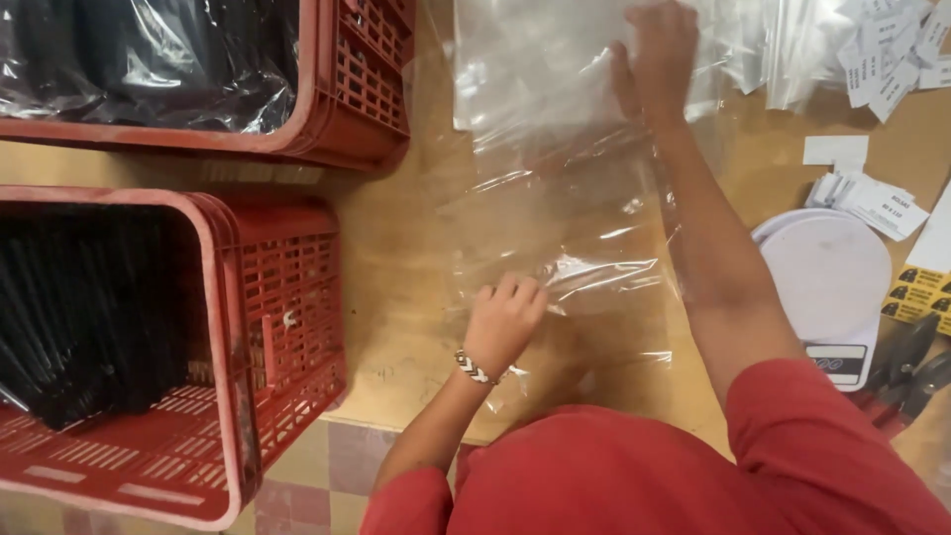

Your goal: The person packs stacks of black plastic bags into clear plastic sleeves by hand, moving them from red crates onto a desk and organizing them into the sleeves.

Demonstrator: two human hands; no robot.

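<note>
**Two hands on a clear plastic bag across the worktop**

A clear plastic bag [565, 208] lies flat on the wooden worktop [396, 267], stretched lengthwise between the person's two hands. The left hand [503, 319] rests on the near end of the bag with its fingers curled under, knuckles up, pinching the crinkled plastic edge against the worktop; a woven black-and-white bracelet [474, 368] sits on that wrist. The right hand [656, 52] is reached out to the far end, fingers together and bent down over the plastic, pressing or gripping it; whether any plastic is pinched under the fingers is blurred and cannot be told.

Beyond the right hand, more clear bags [783, 45] lie in a loose pile, and further to its right a scatter of small white paper labels [887, 54]. Near the right forearm, on its outer side, stands a round white kitchen scale [827, 272] with a second bunch of white labels [872, 203] just past it. Yellow-and-black stickers [916, 294] lie beside the scale, and dark-handled pliers [906, 362] lie close to the right elbow.

To the left of the left hand, off the worktop edge, a red slatted crate [277, 327] holds a row of black flat items [89, 307]. A second red crate [367, 89] sits on the worktop beyond it, filled with dark goods wrapped in shiny plastic [149, 59].
</note>
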